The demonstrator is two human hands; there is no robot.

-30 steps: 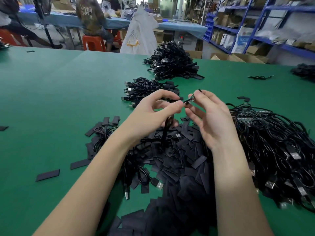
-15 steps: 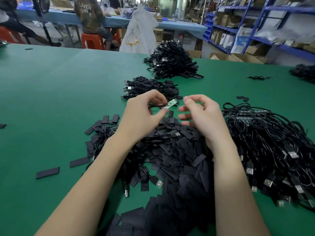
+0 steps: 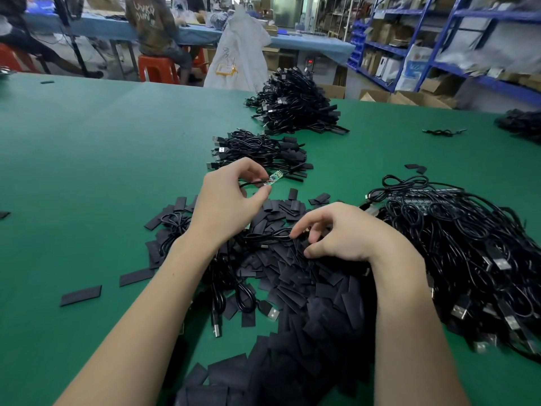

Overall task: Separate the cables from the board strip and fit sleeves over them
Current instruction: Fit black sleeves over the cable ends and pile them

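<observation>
Meanwhile, at a wide green table (image 3: pixel 96 177), a person's left hand (image 3: pixel 228 206) pinches a thin black cable (image 3: pixel 248 184) between thumb and fingertips just above centre frame, the cable ending in a small green circuit board (image 3: pixel 273 178) that juts up and to the right of the fingers. The right hand (image 3: pixel 345 232), lower and to the right of centre, reaches down with fingers curled onto a heap of flat black sleeves (image 3: pixel 307 288); its fingertips touch the sleeves, though whether they have one pinched cannot be told.

The sleeve heap spreads from the centre down to the bottom edge, with loose cables and silver-tipped USB plugs (image 3: pixel 270 313) lying across its left side and a few stray sleeves (image 3: pixel 80 295) scattered on the table toward lower left. At right, a large tangle of black cables (image 3: pixel 468 253) lies beside the right forearm. Above the left hand lies a smaller bundle of cables (image 3: pixel 257 150), and farther up, near top centre, a taller pile of cables (image 3: pixel 295 106).

Beyond the table, at the top of the frame, a seated person (image 3: pixel 155 33) works on a red stool (image 3: pixel 158 68) at a blue-covered bench, a white plastic bag (image 3: pixel 240 51) stands near the table's far edge, and blue shelving (image 3: pixel 456 39) with boxes fills the upper right.
</observation>
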